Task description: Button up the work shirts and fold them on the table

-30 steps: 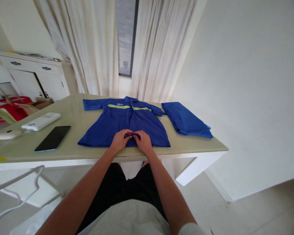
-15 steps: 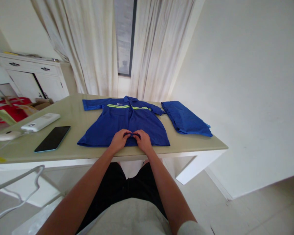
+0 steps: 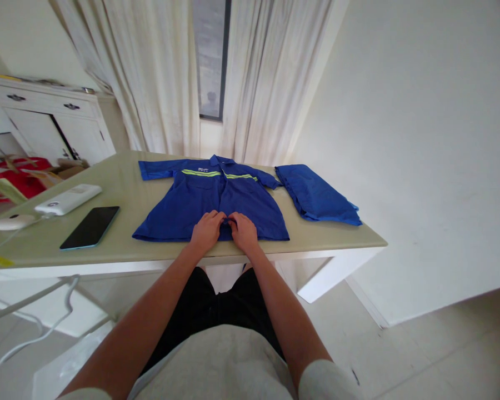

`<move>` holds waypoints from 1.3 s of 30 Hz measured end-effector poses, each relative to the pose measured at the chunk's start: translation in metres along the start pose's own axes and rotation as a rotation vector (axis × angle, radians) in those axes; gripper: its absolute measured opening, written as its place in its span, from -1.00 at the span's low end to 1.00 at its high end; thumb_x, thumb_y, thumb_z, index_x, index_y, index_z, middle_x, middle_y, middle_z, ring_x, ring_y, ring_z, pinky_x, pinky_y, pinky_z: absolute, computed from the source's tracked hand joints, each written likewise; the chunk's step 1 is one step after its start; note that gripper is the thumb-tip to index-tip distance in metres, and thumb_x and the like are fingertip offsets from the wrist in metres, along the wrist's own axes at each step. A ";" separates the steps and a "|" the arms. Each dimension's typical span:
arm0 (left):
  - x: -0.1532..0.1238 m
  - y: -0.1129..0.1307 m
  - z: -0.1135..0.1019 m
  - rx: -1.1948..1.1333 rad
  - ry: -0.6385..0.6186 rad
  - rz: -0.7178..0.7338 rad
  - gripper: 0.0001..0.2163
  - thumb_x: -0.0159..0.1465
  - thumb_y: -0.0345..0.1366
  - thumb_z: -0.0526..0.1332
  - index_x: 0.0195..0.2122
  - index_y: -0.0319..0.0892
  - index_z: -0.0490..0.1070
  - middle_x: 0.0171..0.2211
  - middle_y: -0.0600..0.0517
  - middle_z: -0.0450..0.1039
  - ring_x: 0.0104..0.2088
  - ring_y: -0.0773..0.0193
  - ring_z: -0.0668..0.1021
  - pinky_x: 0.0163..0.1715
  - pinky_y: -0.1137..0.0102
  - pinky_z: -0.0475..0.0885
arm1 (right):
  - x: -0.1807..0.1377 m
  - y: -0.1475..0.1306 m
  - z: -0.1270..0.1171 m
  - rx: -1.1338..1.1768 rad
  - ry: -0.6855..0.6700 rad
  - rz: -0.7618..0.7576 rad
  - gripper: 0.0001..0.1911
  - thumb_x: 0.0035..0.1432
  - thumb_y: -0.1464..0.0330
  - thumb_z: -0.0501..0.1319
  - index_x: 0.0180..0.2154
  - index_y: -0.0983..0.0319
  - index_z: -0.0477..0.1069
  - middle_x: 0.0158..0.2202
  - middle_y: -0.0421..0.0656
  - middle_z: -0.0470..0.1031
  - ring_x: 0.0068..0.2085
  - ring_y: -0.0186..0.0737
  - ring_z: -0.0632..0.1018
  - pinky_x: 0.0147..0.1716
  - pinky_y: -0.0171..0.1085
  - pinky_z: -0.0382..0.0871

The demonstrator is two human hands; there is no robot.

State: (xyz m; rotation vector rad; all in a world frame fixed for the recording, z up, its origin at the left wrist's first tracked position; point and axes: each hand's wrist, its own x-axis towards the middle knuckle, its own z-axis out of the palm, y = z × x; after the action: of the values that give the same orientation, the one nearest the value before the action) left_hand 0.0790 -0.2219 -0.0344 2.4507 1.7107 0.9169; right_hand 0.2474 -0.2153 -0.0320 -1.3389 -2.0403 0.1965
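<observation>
A blue short-sleeved work shirt (image 3: 195,194) with yellow-green reflective stripes lies spread face up, its collar toward the window and its hem near the table's front edge. My left hand (image 3: 208,229) pinches the front placket just above the hem. Close beside it, my right hand (image 3: 244,230) grips the same strip of cloth, with fingers curled and thumbs near each other. A small fold of fabric stands up between the fingertips; whether a button is there cannot be made out.
A folded blue garment (image 3: 319,194) lies right of the shirt on the table (image 3: 120,191). To the left are a black-screened phone (image 3: 90,228), a white device (image 3: 69,200) and a rounded white object (image 3: 13,222) with a cable. A white wall borders the right side.
My hands have drawn closer together at the placket, the left one shifting slightly to the right. The whole view has tilted a little; the shirt stays in place.
</observation>
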 end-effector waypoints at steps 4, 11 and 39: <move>0.001 -0.001 0.000 -0.069 -0.006 0.021 -0.75 0.46 -0.33 0.05 0.04 -0.04 0.47 -0.05 -0.06 0.51 -0.02 0.09 0.51 -0.02 0.28 0.41 | 0.001 0.001 -0.001 0.010 0.001 0.026 -0.80 0.38 0.45 0.12 -0.08 0.12 0.47 -0.14 -0.13 0.58 -0.09 -0.14 0.54 -0.05 -0.23 0.37; 0.001 -0.001 0.000 -0.072 -0.013 0.001 -0.73 0.50 -0.27 0.01 -0.01 -0.05 0.50 -0.07 -0.07 0.48 -0.05 0.10 0.53 -0.10 0.30 0.42 | 0.000 -0.003 -0.003 0.012 -0.014 0.019 -0.82 0.37 0.47 0.14 -0.10 0.13 0.47 -0.13 -0.13 0.58 -0.07 -0.12 0.55 -0.05 -0.21 0.37; -0.011 -0.008 -0.024 -0.388 -0.238 0.027 -0.74 0.40 -0.06 0.12 -0.23 -0.10 0.49 -0.26 0.00 0.60 -0.21 0.13 0.58 -0.16 0.31 0.42 | -0.025 0.003 -0.019 0.222 0.009 -0.051 -0.67 0.17 0.63 0.16 -0.27 0.14 0.59 -0.20 -0.16 0.55 -0.13 -0.19 0.58 0.00 -0.21 0.44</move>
State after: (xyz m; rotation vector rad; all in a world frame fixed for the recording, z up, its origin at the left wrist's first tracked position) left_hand 0.0578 -0.2358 -0.0223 2.2253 1.2880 0.8263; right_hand 0.2675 -0.2399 -0.0307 -1.1473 -1.9780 0.3819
